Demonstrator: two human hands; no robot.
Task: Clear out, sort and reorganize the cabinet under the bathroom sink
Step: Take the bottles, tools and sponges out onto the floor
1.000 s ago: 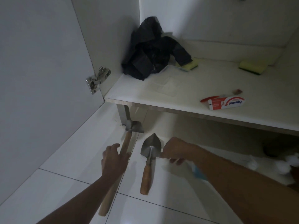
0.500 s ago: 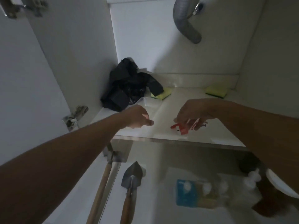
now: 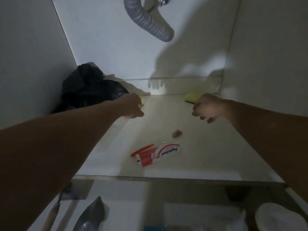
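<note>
Yellow sponges [image 3: 190, 98] wait at the back. Both hands, left hand [image 3: 132, 108] and right hand [image 3: 205, 108], reach in, fingers curled, holding nothing. Next, grab one each.

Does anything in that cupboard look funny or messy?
Yes. A toothpaste box lies crooked on the cabinet floor, one end flap open. A black plastic bag sits crumpled in the back left corner.
</note>
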